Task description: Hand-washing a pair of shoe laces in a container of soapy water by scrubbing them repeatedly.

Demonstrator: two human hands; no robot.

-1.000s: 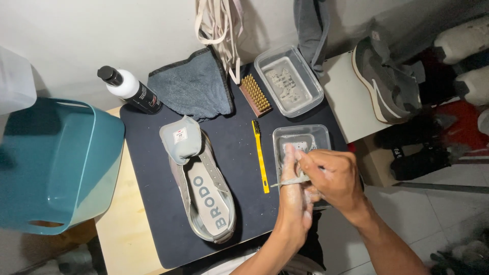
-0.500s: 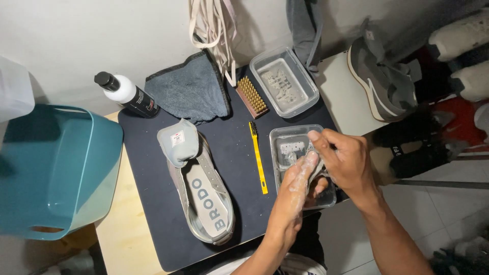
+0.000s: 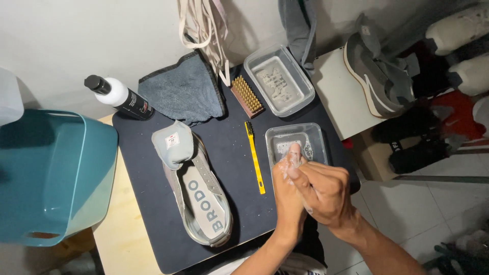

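Observation:
My left hand [image 3: 286,188] and my right hand [image 3: 330,192] are pressed together, wet and foamy, just in front of a clear plastic tub [image 3: 317,133] of soapy water. The right hand wraps over the left, whose fingertips stick up over the tub's near rim. Whether anything lies between the palms is hidden. A grey laceless shoe [image 3: 201,203] lies on the black mat [image 3: 147,193] to the left of my hands, its tongue folded up. A thin yellow brush [image 3: 254,158] lies between the shoe and the tub.
A wooden bristle brush [image 3: 247,97], a second clear tub [image 3: 301,87], a grey cloth [image 3: 183,89] and a black-capped white bottle [image 3: 122,97] sit at the back. A teal basin [image 3: 51,173] stands left. Pale laces [image 3: 204,25] hang from the wall. Another grey shoe [image 3: 377,76] rests on a white surface right.
A pale strip that stuck out of my hands a second ago no longer shows. The hands dipped over the tub, then drew back to its near rim, clasped together.

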